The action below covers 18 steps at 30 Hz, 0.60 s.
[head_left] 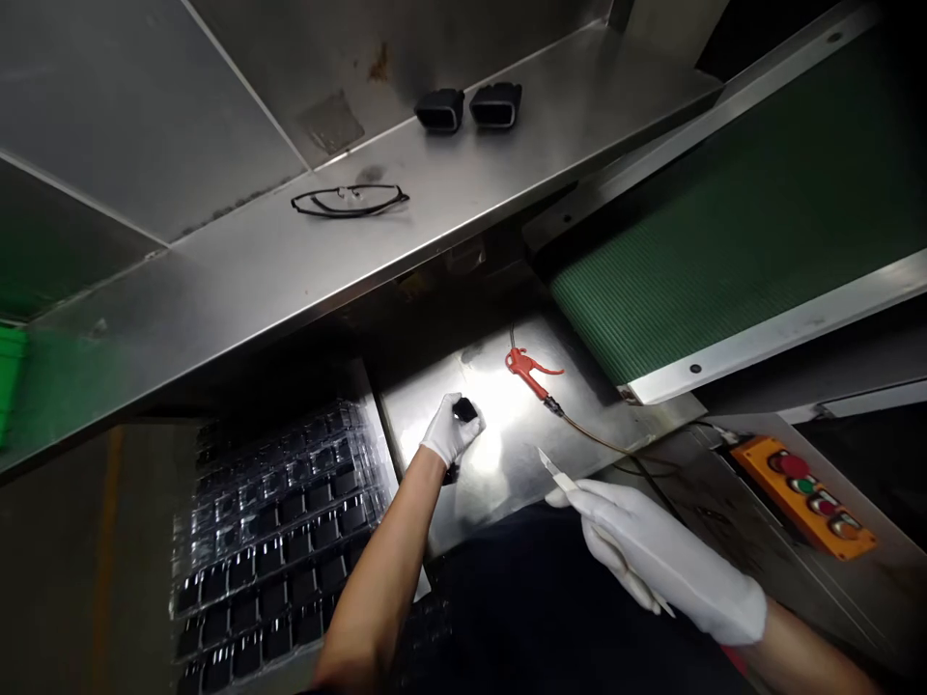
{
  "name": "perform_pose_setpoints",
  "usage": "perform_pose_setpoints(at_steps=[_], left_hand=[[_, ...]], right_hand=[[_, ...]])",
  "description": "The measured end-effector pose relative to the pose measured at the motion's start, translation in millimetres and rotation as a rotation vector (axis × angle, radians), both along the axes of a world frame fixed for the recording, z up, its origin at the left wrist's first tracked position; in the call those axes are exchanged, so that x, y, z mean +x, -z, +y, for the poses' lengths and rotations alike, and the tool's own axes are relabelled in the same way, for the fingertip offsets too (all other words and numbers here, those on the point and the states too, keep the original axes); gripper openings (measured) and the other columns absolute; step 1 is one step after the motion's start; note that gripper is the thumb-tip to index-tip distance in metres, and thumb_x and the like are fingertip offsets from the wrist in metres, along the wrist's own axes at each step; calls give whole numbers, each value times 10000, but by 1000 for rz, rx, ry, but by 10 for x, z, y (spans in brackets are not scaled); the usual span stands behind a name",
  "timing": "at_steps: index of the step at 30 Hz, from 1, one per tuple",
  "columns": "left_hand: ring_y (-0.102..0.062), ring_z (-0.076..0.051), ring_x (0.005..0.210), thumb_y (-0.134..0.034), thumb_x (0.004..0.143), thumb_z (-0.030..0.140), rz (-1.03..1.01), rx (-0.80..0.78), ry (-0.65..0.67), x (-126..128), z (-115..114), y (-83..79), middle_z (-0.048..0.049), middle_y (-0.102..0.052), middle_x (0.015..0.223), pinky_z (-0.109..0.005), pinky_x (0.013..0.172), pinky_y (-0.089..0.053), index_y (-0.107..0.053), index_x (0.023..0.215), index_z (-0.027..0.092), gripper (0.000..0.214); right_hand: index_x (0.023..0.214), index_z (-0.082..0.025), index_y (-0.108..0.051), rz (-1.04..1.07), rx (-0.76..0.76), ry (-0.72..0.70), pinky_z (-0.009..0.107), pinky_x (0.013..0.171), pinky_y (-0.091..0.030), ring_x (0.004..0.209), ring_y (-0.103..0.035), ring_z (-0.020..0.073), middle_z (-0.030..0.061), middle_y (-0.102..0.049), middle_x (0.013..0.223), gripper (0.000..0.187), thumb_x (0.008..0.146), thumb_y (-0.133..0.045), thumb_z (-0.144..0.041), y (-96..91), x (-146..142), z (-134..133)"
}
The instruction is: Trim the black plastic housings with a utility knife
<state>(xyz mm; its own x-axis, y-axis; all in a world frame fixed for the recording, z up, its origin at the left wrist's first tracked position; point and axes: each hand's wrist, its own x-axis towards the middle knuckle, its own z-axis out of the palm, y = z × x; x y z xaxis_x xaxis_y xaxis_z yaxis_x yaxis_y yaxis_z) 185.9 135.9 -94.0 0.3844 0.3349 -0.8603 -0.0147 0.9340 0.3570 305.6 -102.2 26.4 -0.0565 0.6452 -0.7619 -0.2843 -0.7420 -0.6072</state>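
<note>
My left hand (447, 431), in a white glove, is closed around a small glossy black part (464, 410) above the metal table (499, 483). Another dark piece shows partly under my left wrist. In my gloved right hand (615, 531) is a craft knife (557, 472), its blade pointing up and to the left, apart from the black part. A red air blow gun (528, 373) lies on the table between and beyond my hands, its hose running to the right.
Clear plastic trays (290, 521) with black parts stand at left. Eyeglasses (351, 201) and two black hollow pieces (495, 105) rest on the metal shelf (238, 290). A green conveyor belt (739, 222) slopes at right, above an orange button box (803, 494).
</note>
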Motion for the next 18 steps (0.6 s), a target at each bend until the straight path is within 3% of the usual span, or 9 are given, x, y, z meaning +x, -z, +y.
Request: perform_pose_setpoints(at_steps=[5,8,13,18], left_hand=[[-617,-109,546,-416,1060,509,-243,-109,-111,-310,-394,-655,-48,-632,754,-174,450,-477,-594,907,144,435],[-596,-103,476,-431,1022,610,-325,-156,-175,-457,-618,-967,-45,-636,737,-172,369,-426,-599,863,123,539],[-441,-47,341,-461,1012,621,-390,-207,-285,-601,-811,-1190,-16,-587,649,-137,287,-260,-554,801,107,563],[-367,-15,322,-396,1056,556,-499,-218,-331,-649,-866,-1302,-12,-575,646,-120,285,-213,-548,796,91,554]], right_hand=[[1360,-125,-519,-108,15,3,181,344,-317,394,-394,148,-8,-447,606,825,955,-527,-844,-253,-104,92],[1359,-139,-561,-137,13,-22,233,369,-353,410,-413,176,26,-464,618,855,950,-537,-889,-320,-122,163],[1397,-154,-575,-138,25,-94,275,372,-341,353,-371,177,56,-480,614,868,938,-562,-891,-408,-155,251],[1465,-185,-525,-38,43,-116,245,352,-331,355,-402,184,54,-501,628,830,968,-569,-849,-413,-156,275]])
